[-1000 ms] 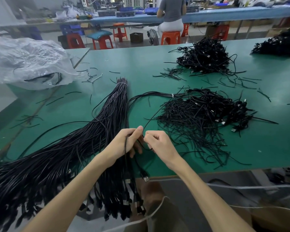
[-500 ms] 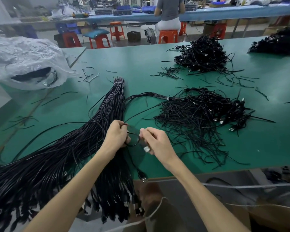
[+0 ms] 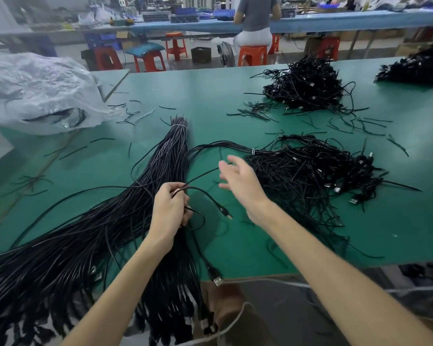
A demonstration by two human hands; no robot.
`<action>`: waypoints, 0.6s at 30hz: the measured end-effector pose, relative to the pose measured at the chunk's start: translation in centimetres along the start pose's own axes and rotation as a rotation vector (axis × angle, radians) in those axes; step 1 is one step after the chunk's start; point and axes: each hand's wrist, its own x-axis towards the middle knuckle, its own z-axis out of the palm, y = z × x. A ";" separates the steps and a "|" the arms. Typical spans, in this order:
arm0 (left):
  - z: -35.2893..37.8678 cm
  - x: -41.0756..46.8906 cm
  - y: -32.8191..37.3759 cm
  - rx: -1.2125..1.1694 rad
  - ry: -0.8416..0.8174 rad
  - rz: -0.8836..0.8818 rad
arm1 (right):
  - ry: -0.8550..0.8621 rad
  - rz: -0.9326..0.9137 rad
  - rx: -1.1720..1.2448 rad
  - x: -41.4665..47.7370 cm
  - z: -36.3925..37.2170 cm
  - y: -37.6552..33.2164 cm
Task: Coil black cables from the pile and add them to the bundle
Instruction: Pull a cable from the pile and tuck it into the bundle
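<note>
Head view: left hand (image 3: pixel 169 211) clamps looped cable (image 3: pixel 203 193) against bundle (image 3: pixel 125 221); right hand (image 3: pixel 238 181), fingers apart, reaches toward pile (image 3: pixel 310 176), likely for another.

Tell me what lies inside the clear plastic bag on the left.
At the mouth of the plastic bag, some black cable loops show. The crumpled plastic hides anything deeper inside.

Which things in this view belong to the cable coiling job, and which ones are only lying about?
Belong to the job: left hand, gripping a black cable; right hand, open, near the pile; tied bundle.
Only lying about: plastic bag; far cable heap; orange stools; short cable scraps.
</note>
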 end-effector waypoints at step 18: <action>-1.9 -1.7 1.6 -0.567 0.105 0.059 | 0.104 0.046 -0.262 12.3 -0.5 -1.1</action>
